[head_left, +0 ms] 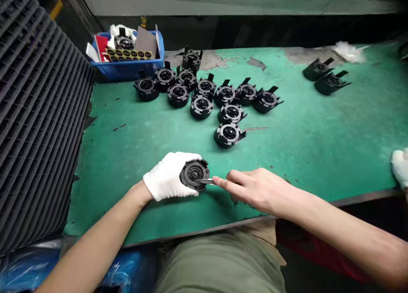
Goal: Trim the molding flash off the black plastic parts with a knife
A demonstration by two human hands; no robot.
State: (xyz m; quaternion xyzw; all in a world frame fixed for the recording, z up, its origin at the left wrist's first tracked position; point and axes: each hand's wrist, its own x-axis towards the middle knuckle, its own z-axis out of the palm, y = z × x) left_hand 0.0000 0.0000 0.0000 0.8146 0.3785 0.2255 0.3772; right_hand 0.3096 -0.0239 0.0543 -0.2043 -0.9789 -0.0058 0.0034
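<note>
My left hand (170, 176), in a white glove, is closed around a round black plastic housing (195, 172), its ribbed inner face turned up toward me. Bare, my right hand (251, 186) pinches slim metal tweezers (205, 181), with the index finger stretched along them. Their tip reaches over the lower part of the housing's face; whether it touches cannot be made out. Beyond my hands, a similar black housing (228, 135) with side tabs sits at the near end of a loose group of several more housings (202, 106).
A blue bin (127, 69) with stickers, card and a black part stands at the back left of the green table (153, 135). Stacked dark trays (41, 114) rise along the left. Two housings (330, 83) lie far right, near another person's gloved hand (400, 167).
</note>
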